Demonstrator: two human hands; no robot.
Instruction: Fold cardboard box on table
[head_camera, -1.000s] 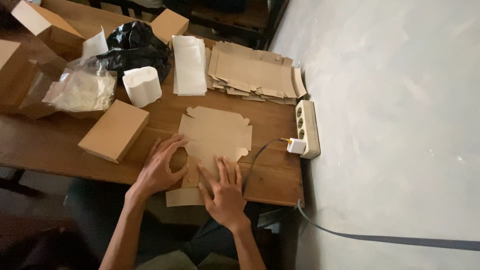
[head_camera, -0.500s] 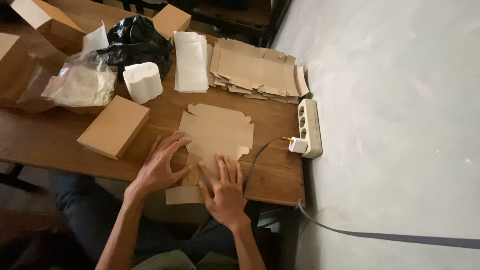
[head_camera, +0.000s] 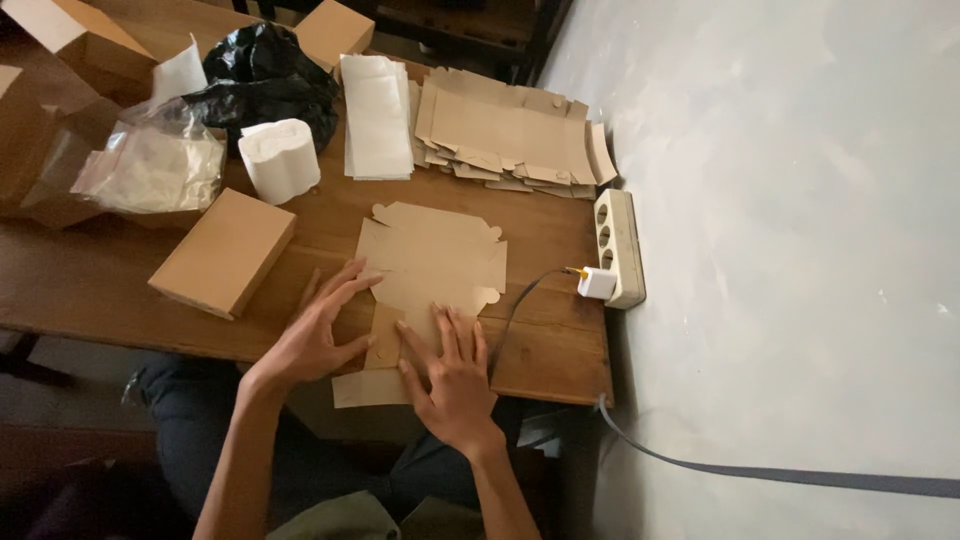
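A flat, unfolded brown cardboard box blank (head_camera: 432, 262) lies on the wooden table (head_camera: 90, 290), its near flap hanging past the front edge. My left hand (head_camera: 318, 332) rests with spread fingers on the blank's left near side. My right hand (head_camera: 452, 372) presses flat on its near part, fingers apart. Neither hand grips anything.
A closed brown box (head_camera: 224, 251) lies left of the blank. Behind it are a white paper roll (head_camera: 281, 158), a clear plastic bag (head_camera: 152, 168), a black bag (head_camera: 264, 78), white sheets (head_camera: 376, 114), stacked cardboard blanks (head_camera: 512, 134), and other boxes. A power strip (head_camera: 620, 246) with a white charger (head_camera: 597, 283) sits at the right edge.
Both hands stay pressed on the blank in about the same places. The view has shifted slightly.
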